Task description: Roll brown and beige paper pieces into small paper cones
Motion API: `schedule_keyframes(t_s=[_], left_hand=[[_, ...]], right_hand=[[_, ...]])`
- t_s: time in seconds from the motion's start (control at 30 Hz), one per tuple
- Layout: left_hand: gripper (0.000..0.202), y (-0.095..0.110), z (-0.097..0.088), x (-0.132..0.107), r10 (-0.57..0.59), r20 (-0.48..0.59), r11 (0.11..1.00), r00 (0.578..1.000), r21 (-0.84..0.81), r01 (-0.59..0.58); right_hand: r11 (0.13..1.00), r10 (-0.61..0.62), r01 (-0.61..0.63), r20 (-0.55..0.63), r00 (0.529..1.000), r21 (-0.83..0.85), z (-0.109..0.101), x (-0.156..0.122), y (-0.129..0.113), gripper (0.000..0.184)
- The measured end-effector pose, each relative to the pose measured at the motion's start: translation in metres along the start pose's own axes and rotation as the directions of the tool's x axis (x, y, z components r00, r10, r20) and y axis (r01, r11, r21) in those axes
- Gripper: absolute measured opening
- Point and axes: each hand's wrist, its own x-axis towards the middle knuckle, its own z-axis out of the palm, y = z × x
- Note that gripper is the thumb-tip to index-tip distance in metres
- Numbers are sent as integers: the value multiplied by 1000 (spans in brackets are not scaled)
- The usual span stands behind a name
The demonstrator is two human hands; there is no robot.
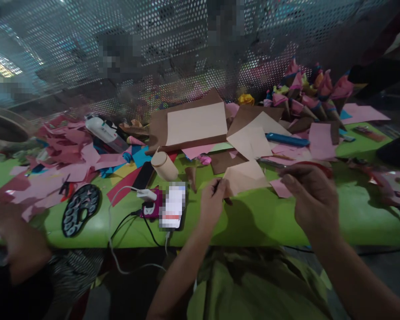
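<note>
My left hand (213,200) pinches the near left corner of a tan paper sheet (248,175) that is lifted a little over the green table (253,218). My right hand (311,195) is closed beside the sheet's right side, with red-handled scissors (316,165) at its fingers. More tan and brown paper sheets (196,122) lie behind. A rolled tan paper cone (164,165) lies to the left of my left hand.
A phone (173,206) with cables lies at the near edge. Pink paper scraps (66,151) cover the left side, with a glue gun (105,131). Finished paper cones (306,95) stand at the back right. Another person's hand (10,226) is at the left. A perforated screen stands behind.
</note>
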Motion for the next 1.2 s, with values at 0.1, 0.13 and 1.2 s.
schedule_keyframes(t_s=[0.1, 0.13, 1.2], left_hand=[[37, -4, 8, -1, -33, -68, 992, 997, -123, 24], [37, -5, 11, -2, -37, -84, 988, 996, -150, 24], [24, -13, 15, -8, -21, -8, 996, 1000, -88, 20]], right_hand=[[977, 165, -161, -17, 986, 141, 14, -10, 9, 21], [970, 191, -194, 34, 981, 145, 20, -13, 11, 23], [870, 305, -363, 212, 928, 334, 49, -8, 16, 33]])
